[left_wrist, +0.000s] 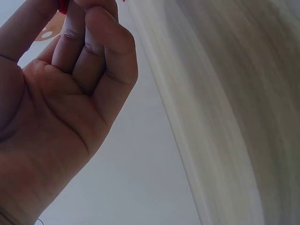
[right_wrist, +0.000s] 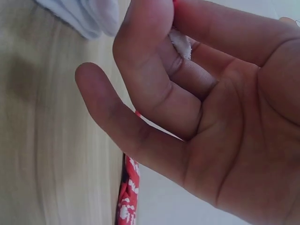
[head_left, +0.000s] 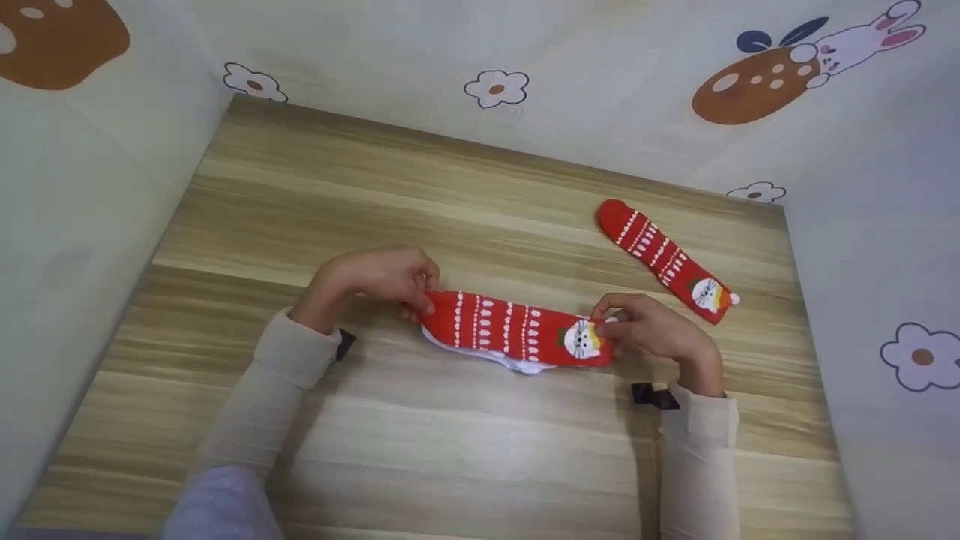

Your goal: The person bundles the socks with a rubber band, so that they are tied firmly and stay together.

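Observation:
A red sock (head_left: 499, 326) with white knit patterns and a white cat face stretches lengthwise between both hands in the head view. My left hand (head_left: 386, 276) pinches its rounded toe end. At the cat-face end, my right hand (head_left: 660, 330) pinches the cuff between thumb and fingers. White fabric (head_left: 529, 367) peeks out along the sock's near edge, and shows as pale folds (right_wrist: 96, 18) in the right wrist view. A small white tuft (right_wrist: 181, 44) sits behind the right fingers. In the left wrist view only a scrap of red shows at the left fingertips.
A matching red sock (head_left: 652, 247) lies flat at the back right, slanting, with a white pompom (head_left: 734, 298) at its cuff. The wood-grain table (head_left: 450, 450) meets pale walls (head_left: 600, 97) printed with flowers and a rabbit at the back and sides.

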The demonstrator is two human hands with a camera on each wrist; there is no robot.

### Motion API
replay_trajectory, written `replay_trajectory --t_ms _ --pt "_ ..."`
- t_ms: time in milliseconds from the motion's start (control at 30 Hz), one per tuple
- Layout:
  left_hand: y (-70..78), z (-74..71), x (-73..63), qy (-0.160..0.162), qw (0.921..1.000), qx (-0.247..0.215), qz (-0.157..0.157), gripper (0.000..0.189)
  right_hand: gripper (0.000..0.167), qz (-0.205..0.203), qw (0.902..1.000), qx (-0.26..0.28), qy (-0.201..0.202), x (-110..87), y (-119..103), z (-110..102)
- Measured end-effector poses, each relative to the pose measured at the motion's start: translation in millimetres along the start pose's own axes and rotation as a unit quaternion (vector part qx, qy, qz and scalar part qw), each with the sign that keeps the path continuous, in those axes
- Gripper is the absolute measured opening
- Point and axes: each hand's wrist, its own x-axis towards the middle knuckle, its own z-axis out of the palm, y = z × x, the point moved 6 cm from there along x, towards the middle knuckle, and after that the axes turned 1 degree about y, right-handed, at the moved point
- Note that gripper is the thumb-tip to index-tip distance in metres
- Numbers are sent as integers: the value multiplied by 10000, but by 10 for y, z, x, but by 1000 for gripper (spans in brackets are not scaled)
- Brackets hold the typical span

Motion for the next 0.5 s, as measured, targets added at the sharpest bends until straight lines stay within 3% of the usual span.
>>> replay_trajectory --t_ms 267,500 --pt "-30 12 30 -43 10000 14 -78 6 16 255 9995 37 -156 64 43 38" --pt "-55 41 56 -120 9998 -31 -185 7 17 170 9998 4 -141 93 40 57"
